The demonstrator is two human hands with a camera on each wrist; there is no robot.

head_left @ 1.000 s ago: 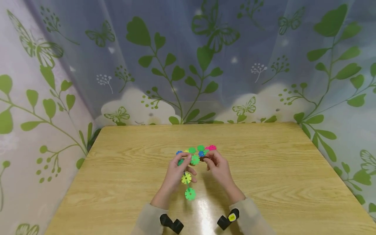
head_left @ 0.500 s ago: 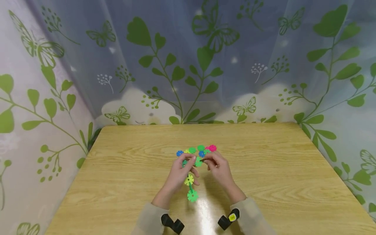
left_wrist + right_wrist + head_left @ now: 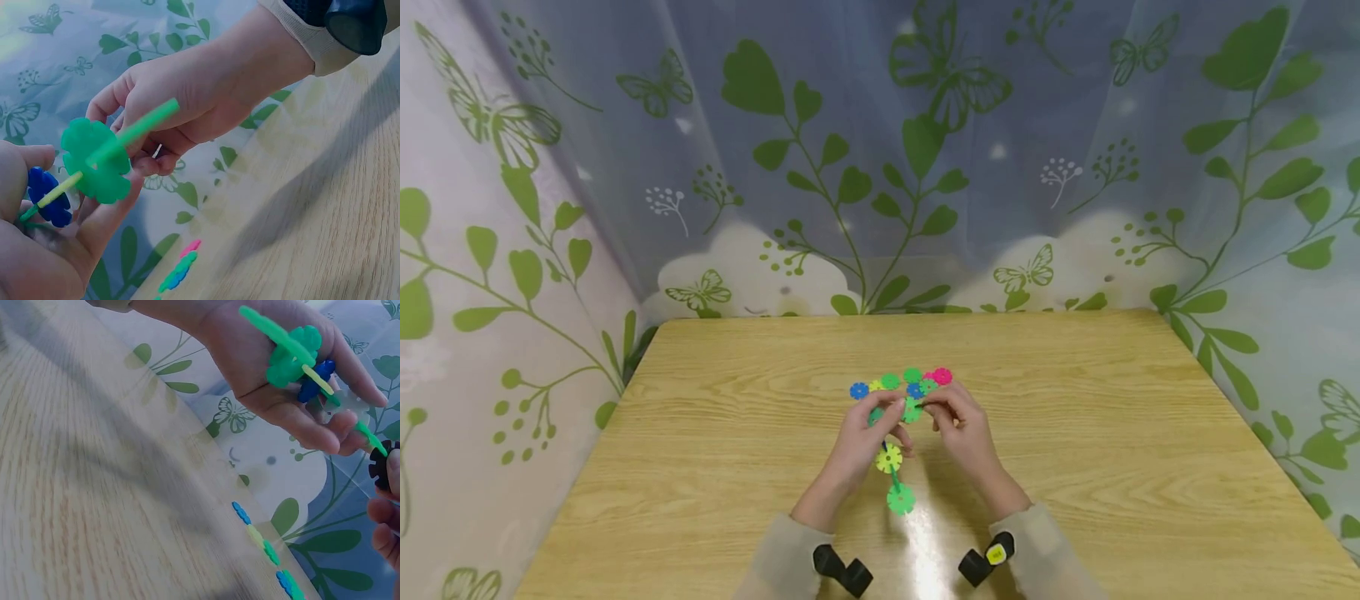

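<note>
My left hand [image 3: 859, 437] holds a chain of interlocking notched plastic discs. A yellow disc [image 3: 889, 457] and a light green disc [image 3: 901, 499] hang below the palm, and a blue disc [image 3: 317, 381] shows in the right wrist view. At the chain's upper end, a green disc [image 3: 912, 409] projects past the left fingertips. My right hand [image 3: 961, 425] pinches a black notched disc [image 3: 381, 467]. The green disc's edge meets the black one; whether their slots are joined I cannot tell. Fingers hide parts of the chain.
Loose discs lie beyond the hands on the wooden table [image 3: 737, 450]: a blue disc [image 3: 859, 390], a green disc [image 3: 890, 381], a pink disc [image 3: 943, 376] and several others. A patterned curtain [image 3: 865, 167] borders the table's back edge.
My left hand and the chain have shifted slightly right, bringing the upper green disc up to the black disc. My right hand has barely moved and keeps its pinch.
</note>
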